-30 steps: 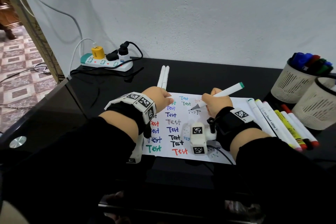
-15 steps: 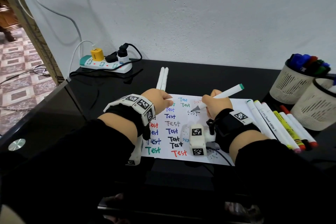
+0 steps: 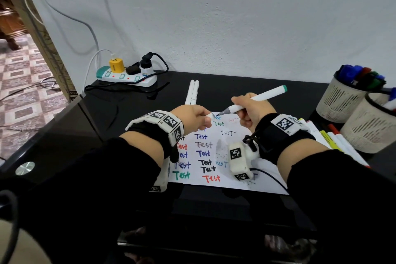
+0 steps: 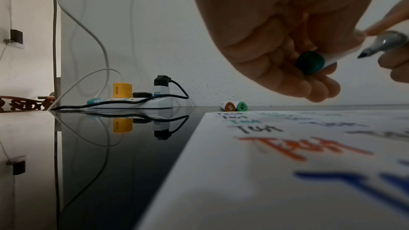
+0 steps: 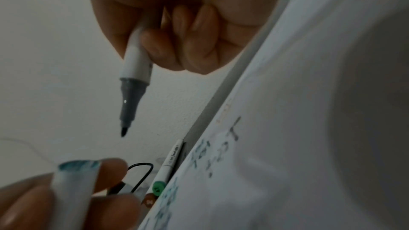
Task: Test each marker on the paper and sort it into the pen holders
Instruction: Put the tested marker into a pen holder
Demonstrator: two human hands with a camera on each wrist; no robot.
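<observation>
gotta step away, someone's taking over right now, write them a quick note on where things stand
Right hand holds an uncapped marker, tip lifted just off the paper.
Left hand pinches its cap, close to the tip.
Done: many "Test" words written; some markers in both pen holders.
Left: cap this marker and sort it, then test the row of markers beside the holders and the two markers behind the paper.

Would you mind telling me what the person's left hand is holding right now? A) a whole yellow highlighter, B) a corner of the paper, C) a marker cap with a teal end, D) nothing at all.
C: the left hand curls its fingers round a white cap with a teal end, its open mouth turned toward the bare tip of the marker that the right hand holds above the paper.
</observation>
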